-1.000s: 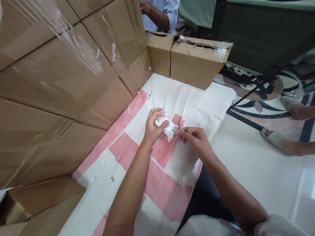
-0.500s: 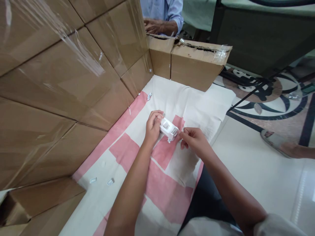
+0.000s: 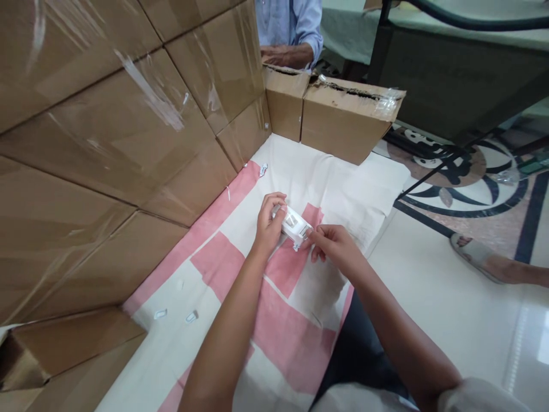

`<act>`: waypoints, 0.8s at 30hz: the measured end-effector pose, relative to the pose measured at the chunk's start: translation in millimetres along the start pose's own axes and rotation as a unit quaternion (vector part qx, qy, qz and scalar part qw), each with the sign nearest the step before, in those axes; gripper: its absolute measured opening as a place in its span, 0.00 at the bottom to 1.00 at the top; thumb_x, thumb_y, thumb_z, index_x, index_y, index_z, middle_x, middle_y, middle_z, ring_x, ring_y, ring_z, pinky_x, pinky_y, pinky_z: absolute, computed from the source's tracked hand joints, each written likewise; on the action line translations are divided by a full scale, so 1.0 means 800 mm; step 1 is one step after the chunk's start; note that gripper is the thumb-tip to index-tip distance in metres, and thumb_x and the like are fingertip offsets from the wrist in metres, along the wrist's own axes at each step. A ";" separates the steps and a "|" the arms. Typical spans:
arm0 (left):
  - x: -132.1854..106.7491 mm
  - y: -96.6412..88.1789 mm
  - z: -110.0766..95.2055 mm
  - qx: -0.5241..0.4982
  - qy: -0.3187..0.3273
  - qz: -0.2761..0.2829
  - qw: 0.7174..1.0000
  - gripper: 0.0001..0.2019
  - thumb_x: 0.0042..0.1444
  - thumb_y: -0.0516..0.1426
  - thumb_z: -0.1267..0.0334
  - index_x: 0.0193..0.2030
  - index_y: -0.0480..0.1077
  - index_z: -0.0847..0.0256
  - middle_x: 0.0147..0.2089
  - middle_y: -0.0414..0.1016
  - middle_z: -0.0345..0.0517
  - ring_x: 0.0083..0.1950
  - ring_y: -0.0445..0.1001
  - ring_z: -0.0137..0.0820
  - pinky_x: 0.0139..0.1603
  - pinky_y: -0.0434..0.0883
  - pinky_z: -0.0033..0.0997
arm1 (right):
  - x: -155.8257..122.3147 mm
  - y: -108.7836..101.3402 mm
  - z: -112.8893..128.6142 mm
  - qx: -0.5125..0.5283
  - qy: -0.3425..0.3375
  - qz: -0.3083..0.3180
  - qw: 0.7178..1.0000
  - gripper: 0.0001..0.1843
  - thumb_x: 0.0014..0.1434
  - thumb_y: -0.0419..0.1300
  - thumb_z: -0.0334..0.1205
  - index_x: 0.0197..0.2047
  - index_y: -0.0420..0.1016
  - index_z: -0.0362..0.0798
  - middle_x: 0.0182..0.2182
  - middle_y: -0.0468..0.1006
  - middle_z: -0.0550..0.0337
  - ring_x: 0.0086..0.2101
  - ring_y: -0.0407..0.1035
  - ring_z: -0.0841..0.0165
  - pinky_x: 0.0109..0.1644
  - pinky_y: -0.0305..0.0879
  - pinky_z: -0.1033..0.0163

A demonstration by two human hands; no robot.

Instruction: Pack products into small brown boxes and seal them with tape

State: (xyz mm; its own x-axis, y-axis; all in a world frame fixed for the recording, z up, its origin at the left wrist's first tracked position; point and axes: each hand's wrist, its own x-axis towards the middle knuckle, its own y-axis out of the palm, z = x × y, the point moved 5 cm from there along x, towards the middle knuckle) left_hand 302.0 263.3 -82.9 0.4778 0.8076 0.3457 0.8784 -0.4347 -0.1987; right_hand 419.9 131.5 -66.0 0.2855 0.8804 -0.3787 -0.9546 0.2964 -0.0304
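A small white oblong plastic case [image 3: 292,222] with a clear-looking panel on its upper face lies slanted over the cloth. My left hand [image 3: 270,220] is closed round its far left end, thumb on top. At the opposite end, my right hand [image 3: 330,243] has thumb and forefinger pinched together against the case, beside a small grey slotted part. Whatever is between those fingertips is too small to make out. A tiny white and blue scrap [image 3: 295,247] shows at the case's near edge. The case's underside is hidden.
Taped cardboard boxes [image 3: 171,131] form a wall on the left, and a low carton [image 3: 343,123] closes the far side. Small scraps [image 3: 191,316] lie on the pink and white cloth [image 3: 283,332]. A person's sleeve [image 3: 306,26] and another person's foot [image 3: 476,254] are nearby.
My right fingertips have moved slightly left onto the end of the case. The left hand keeps its hold, and the case is tilted slightly. The camera view has shifted a little.
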 end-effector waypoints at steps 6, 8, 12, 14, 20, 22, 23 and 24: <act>0.001 0.001 -0.004 -0.002 0.000 0.029 1.000 0.12 0.63 0.57 0.49 0.39 0.66 0.54 0.52 0.71 0.49 0.57 0.71 0.39 0.60 0.69 0.42 | 0.004 -0.006 -0.002 -0.005 0.000 -0.002 1.000 0.29 0.55 0.67 0.62 0.19 0.64 0.48 0.26 0.83 0.53 0.18 0.67 0.72 0.22 0.59 0.66; 0.001 0.001 -0.005 0.001 0.005 0.031 1.000 0.12 0.60 0.61 0.51 0.39 0.66 0.55 0.52 0.70 0.48 0.57 0.71 0.39 0.60 0.68 0.41 | 0.005 -0.008 -0.005 -0.004 -0.005 0.002 1.000 0.29 0.55 0.67 0.63 0.20 0.64 0.48 0.26 0.83 0.53 0.18 0.68 0.72 0.22 0.58 0.66; 0.000 0.001 0.000 -0.028 -0.002 0.015 0.999 0.07 0.61 0.59 0.58 0.39 0.65 0.55 0.51 0.72 0.47 0.55 0.72 0.38 0.59 0.68 0.40 | 0.007 -0.004 -0.005 -0.016 0.007 0.004 1.000 0.29 0.54 0.67 0.62 0.20 0.66 0.48 0.26 0.83 0.52 0.18 0.69 0.71 0.21 0.57 0.66; 0.000 0.001 0.002 -0.041 -0.011 0.005 0.999 0.06 0.60 0.59 0.59 0.39 0.66 0.54 0.50 0.73 0.46 0.54 0.73 0.37 0.58 0.69 0.39 | 0.008 -0.001 -0.002 -0.026 0.010 0.004 1.000 0.28 0.55 0.67 0.61 0.20 0.66 0.47 0.26 0.83 0.52 0.17 0.69 0.72 0.20 0.57 0.66; -0.002 0.001 0.012 -0.066 -0.051 -0.020 0.996 0.04 0.61 0.58 0.59 0.39 0.67 0.55 0.47 0.76 0.44 0.49 0.74 0.35 0.50 0.70 0.36 | 0.005 -0.003 0.019 -0.047 0.003 0.010 0.999 0.21 0.60 0.63 0.50 0.23 0.68 0.46 0.29 0.85 0.52 0.17 0.70 0.74 0.18 0.55 0.69; -0.001 0.002 0.015 -0.076 -0.062 -0.025 0.995 0.04 0.61 0.58 0.59 0.38 0.67 0.55 0.47 0.77 0.44 0.48 0.75 0.35 0.48 0.70 0.35 | 0.002 -0.004 0.030 -0.059 0.006 0.010 0.998 0.18 0.62 0.60 0.46 0.23 0.71 0.45 0.31 0.85 0.51 0.16 0.69 0.74 0.18 0.56 0.68; -0.001 0.002 0.016 -0.079 -0.064 -0.026 0.994 0.04 0.61 0.58 0.59 0.38 0.67 0.54 0.47 0.77 0.44 0.48 0.75 0.35 0.48 0.70 0.35 | 0.000 -0.004 0.035 -0.066 0.008 0.010 0.998 0.18 0.62 0.59 0.44 0.23 0.72 0.45 0.31 0.86 0.51 0.15 0.69 0.74 0.18 0.57 0.68; -0.001 0.002 0.017 -0.081 -0.065 -0.027 0.994 0.04 0.61 0.57 0.59 0.38 0.67 0.54 0.47 0.77 0.44 0.47 0.74 0.35 0.48 0.69 0.35 | -0.001 -0.003 0.039 -0.073 0.011 0.011 0.997 0.18 0.62 0.58 0.42 0.23 0.72 0.45 0.31 0.86 0.51 0.15 0.68 0.74 0.18 0.58 0.67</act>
State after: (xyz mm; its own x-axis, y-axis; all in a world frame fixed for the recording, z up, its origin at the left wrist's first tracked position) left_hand 302.8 267.0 -95.8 0.4335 0.8719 0.2279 0.8981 -0.4387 -0.0298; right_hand 424.4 141.7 -36.5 0.2641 0.8769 -0.4016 -0.9633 0.2192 -0.1550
